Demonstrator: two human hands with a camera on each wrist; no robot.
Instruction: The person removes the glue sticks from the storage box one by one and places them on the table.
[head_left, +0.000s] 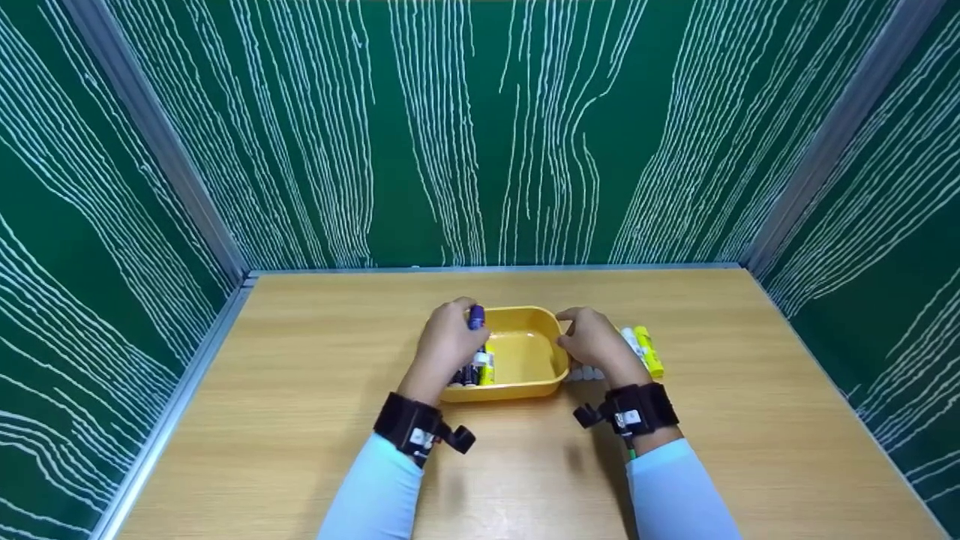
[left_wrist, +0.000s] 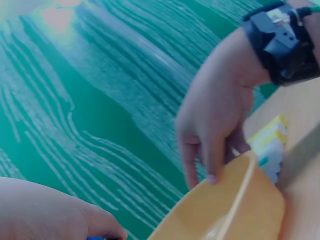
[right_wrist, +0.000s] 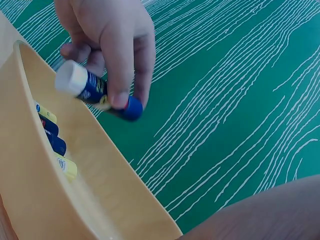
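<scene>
A yellow plastic tub point(head_left: 525, 352) stands on the wooden table. My left hand point(head_left: 448, 341) pinches a dark blue glue stick point(right_wrist: 97, 90) with a white end, held tilted above the tub's left part. Inside that part lie several yellow and dark sticks point(right_wrist: 59, 144), side by side. At the tub's right end, my right hand point(head_left: 598, 346) grips the rim, its thumb and fingers touching the wall in the left wrist view. Only a sliver of blue shows by the left hand in that view.
Just right of the tub, a yellow stick point(head_left: 649, 352) and several white ones point(head_left: 585, 373) lie in a row, partly hidden behind the right hand and wrist. Green panels with white wavy lines point(head_left: 435, 135) enclose the table point(head_left: 315, 420) at the back and both sides.
</scene>
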